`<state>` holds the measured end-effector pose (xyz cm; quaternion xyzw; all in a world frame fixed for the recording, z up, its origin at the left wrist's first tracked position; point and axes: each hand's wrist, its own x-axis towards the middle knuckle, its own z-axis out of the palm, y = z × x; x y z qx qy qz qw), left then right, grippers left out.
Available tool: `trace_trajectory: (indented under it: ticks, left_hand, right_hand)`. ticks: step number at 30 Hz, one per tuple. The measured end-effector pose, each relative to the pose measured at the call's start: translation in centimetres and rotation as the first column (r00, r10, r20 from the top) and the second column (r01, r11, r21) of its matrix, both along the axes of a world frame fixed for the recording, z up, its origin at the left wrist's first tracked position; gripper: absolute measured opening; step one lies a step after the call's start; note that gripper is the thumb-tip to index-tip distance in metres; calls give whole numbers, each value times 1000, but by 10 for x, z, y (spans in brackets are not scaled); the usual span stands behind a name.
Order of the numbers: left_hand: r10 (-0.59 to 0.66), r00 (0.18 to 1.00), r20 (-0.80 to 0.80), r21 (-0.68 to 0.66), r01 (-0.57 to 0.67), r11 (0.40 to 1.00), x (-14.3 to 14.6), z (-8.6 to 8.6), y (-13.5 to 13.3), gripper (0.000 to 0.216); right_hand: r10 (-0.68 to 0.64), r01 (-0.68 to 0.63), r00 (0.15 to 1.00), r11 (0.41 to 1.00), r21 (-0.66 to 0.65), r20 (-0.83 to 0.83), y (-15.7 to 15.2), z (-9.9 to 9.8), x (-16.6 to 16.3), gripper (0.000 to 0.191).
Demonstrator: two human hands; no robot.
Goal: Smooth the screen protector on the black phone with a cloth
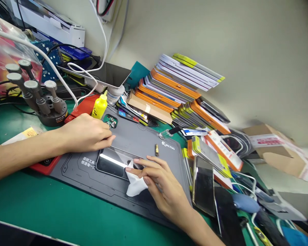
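A smartphone [111, 163] lies face up on a dark grey work mat [133, 135], light reflecting along its glass. My right hand [161, 181] presses a white wipe [136, 186] against the right part of the screen, with the thumb and fingers around it. Part of the wipe hangs past the phone's near edge. My left hand [88, 133] is closed at the phone's far left corner; its fingertips are partly hidden, and what they hold, if anything, does not show. A small brass-coloured piece [157, 149] lies on the mat beyond the phone.
A screwdriver stand [52, 111] and a yellow bottle [100, 106] stand at the left. Stacked flat boxes [166, 89] line the wall. Another phone [203, 184], more boxes and cables crowd the right. Small metal parts [111, 121] sit in the mat's recess.
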<state>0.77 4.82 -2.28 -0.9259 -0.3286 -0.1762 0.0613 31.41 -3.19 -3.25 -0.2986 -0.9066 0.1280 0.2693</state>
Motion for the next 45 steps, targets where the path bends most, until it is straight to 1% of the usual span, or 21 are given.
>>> trace_trajectory:
  ticks: [4, 9, 12, 15, 18, 22, 27, 33, 36, 39, 41, 45]
  left_hand:
    - [3, 1000, 4, 14, -3, 1000, 1, -1, 0, 46]
    - [12, 1000, 8, 16, -12, 1000, 1, 0, -1, 45]
    - [1, 1000, 3, 15, -1, 1000, 1, 1, -1, 46]
    - [13, 1000, -13, -2, -13, 1000, 1, 2, -1, 46]
    - [23, 1000, -20, -29, -24, 999, 1, 3, -1, 45]
    - [26, 999, -39, -67, -29, 997, 3, 5, -2, 46]
    - [59, 995, -85, -109, -68, 992, 3, 8, -1, 44]
    - [54, 993, -107, -102, -65, 993, 4, 7, -1, 47]
    - [31, 996, -86, -83, -38, 996, 2, 6, 0, 47]
    - [-1, 998, -60, -35, -1, 999, -2, 5, 2, 50]
    - [-30, 999, -40, -14, 29, 999, -4, 3, 4, 50]
    - [-65, 997, 34, -12, 65, 998, -6, -1, 7, 48]
  right_hand:
    - [22, -23, 1000, 998, -60, -8, 3, 0, 1, 21]
    - [35, -34, 999, 994, -101, 14, 8, 3, 13, 21]
    - [49, -50, 999, 991, -122, -5, 12, 1, 12, 24]
    - [96, -98, 995, 991, -92, -17, 13, -1, 7, 27]
    - [132, -131, 991, 990, -52, 16, 8, -1, 8, 28]
    - [120, -119, 992, 993, -25, 37, 1, 2, 14, 29]
    - [143, -143, 988, 990, -12, 49, -1, 2, 7, 30]
    - [81, -84, 994, 995, 47, 72, -6, 3, 10, 32]
    - [82, -88, 993, 994, 65, 83, -7, 2, 6, 34]
    - [91, -98, 991, 993, 66, 99, -6, 1, 7, 37]
    - [61, -70, 992, 994, 78, 112, -9, 1, 13, 39]
    - [-46, 34, 994, 992, 120, 99, -15, 1, 33, 37]
